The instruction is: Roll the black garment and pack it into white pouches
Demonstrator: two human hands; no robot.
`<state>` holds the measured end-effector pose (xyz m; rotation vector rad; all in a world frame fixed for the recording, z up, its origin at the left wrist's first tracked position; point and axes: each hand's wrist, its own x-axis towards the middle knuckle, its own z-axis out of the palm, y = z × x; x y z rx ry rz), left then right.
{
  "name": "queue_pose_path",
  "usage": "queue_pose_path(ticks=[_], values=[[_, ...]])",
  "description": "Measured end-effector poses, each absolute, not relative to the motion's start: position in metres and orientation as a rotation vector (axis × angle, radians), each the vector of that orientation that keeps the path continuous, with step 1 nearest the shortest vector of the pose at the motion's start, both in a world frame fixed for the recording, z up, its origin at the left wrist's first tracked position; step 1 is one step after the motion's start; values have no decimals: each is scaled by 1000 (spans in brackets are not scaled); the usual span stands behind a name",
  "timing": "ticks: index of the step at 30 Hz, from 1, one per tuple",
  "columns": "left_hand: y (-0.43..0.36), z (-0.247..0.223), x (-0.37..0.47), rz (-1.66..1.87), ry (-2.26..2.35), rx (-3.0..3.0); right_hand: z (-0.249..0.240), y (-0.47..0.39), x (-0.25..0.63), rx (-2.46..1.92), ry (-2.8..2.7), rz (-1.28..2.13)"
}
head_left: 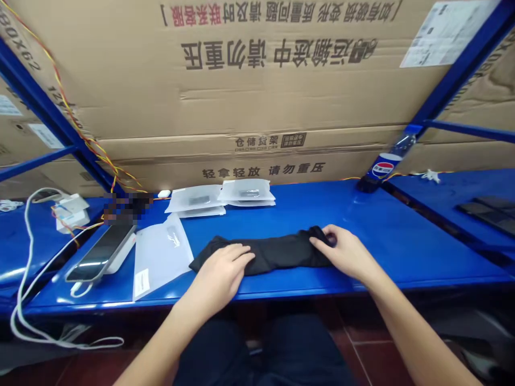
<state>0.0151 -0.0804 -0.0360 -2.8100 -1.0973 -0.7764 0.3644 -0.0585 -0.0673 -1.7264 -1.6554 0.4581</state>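
Observation:
A folded black garment [277, 252] lies in a long strip near the front edge of the blue shelf [382, 225]. My left hand [223, 268] rests flat on its left end, fingers spread over the cloth. At the right end my right hand [341, 249] pinches the fabric, with the thumb and fingers closed on the bunched edge. An empty clear plastic bag [159, 257] lies flat just left of the garment.
Two stacks of bagged items [195, 201] [246, 192] sit behind the garment. A phone on a white stand [100, 252] with white cables [24, 300] is at the left. A cola bottle [382, 167] leans at the back right by a blue post. Cardboard boxes [257, 86] form the back wall.

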Motion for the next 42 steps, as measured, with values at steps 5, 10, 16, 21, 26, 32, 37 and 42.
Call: queue_pose_path(ticks=[5,10,16,21,26,32,37,42], values=[[-89,-54,46,-880,-1027,-2773,-28,-50,364,-1867,-1535,199],[-90,-56,48,-1055,-1046,-2757,-26,-76,266,-1695,-1857,-247],[-108,-48,14,-1021,-1148,-2647,-56,-92,254,-1744,-1661,-138],[-112,-53,4,-983,-1198,-2658,-56,-89,285,-1992,-1530,146],[-101,-60,21,-984,-1300,-2802,-33,-89,249,-1631,-1500,23],[-110,-58,15,-1418,-1751,-2373,-44,-110,170,-1404,-2019,24],[-98,-39,-30,-1049,-1883,-1886,-49,-110,180,-1347,-1869,-98],[-66,-20,-51,-411,-2330,-1771,-64,-109,193,-1352,-2245,-151]])
